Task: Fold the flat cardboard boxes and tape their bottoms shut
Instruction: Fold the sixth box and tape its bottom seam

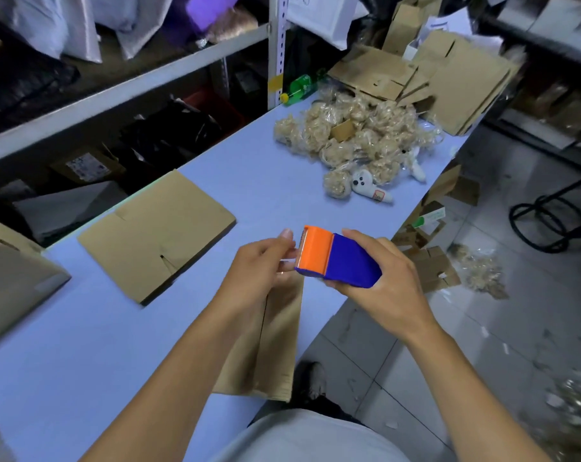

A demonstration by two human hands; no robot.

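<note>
Right hand grips a blue-bodied plastic tape dispenser with an orange front cover, fingers curled under it, thumb along its top edge. The dispenser is held in the air just past the near edge of the pale blue surface, orange end pointing to 9 o'clock.

Left hand sits at 9 o'clock of the dispenser, fingertips pinched together at the orange end's cutter edge. Whether a strip of clear tape is between them I cannot tell for certain.

Directly below both hands, a brown cardboard box stands on the surface at its near edge, partly hidden by the left forearm.

At 10 o'clock of the hands, a flat, unfolded brown cardboard box lies on the surface, well apart from them.

At 1 o'clock, farther along the surface: a heap of tan plush items in clear bags, a white plush toy with dark dots at its near side. Beyond it, a loose stack of flat cardboard sheets. A green plastic bottle lies at 12 o'clock by the shelf post.
</note>
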